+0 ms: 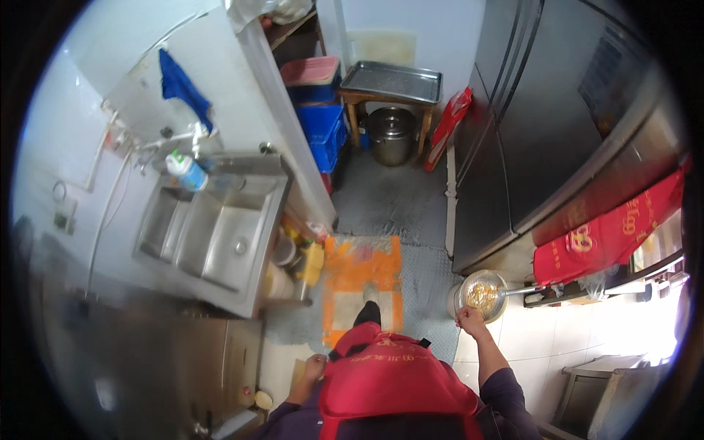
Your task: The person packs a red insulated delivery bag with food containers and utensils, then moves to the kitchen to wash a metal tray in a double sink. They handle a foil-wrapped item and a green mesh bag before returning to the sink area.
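My left hand (315,367) hangs beside the red apron (396,385), its fingers curled; whether it holds anything does not show. On the other side, my right hand (471,321) is curled at the near edge of a round metal strainer (483,296) with a long handle that points right. The strainer sits over a pale round bucket (454,301), and yellowish bits lie in it. From this view I cannot tell if my right fingers grip the rim. One foot in a dark sock or trouser leg (367,313) shows on an orange-taped mat (363,258).
A stainless steel double sink (220,242) with a bottle (190,171) on its back ledge stands at left. Ahead, a metal tray (393,81) rests on a wooden stand above a lidded steel pot (391,137). Blue crates (320,132) and a large steel refrigerator (528,110) flank the passage.
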`<state>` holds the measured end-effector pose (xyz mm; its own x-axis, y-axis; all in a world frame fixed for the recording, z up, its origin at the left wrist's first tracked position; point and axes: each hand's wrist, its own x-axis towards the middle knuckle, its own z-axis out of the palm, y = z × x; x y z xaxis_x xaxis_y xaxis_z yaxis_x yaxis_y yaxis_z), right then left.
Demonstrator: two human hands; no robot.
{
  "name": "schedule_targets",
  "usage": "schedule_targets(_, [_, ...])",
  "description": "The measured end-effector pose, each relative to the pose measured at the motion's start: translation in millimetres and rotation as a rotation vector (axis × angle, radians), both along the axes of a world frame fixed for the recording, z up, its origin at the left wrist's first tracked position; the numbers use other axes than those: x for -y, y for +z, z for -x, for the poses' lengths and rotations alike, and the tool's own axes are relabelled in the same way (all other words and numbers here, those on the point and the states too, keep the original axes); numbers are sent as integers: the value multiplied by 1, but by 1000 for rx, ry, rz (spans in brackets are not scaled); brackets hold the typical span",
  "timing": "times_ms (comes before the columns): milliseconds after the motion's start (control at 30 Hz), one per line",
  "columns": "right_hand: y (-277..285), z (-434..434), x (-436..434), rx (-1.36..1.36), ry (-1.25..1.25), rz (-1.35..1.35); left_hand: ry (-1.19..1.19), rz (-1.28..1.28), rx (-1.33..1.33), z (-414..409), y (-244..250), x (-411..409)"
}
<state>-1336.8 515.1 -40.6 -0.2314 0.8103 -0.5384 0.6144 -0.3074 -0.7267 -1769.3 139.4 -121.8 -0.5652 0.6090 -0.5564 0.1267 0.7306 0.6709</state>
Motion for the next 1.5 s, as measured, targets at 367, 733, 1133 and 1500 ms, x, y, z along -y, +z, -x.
schedule_targets(367, [-75,-4,-11,173,95,244,-44,-95,-13,199,30,-395])
schedule_targets(733, [-81,69,-291,-43,-6,262,493,-156,358,287,60,-679])
schedule_targets(1133, [-64,93,-427,-820,-555,614,922,-104,375,370,-5,-800])
schedule_targets(1500, [-5,165,-484,67,-85,385,1020,309,-155,387,-40,-851])
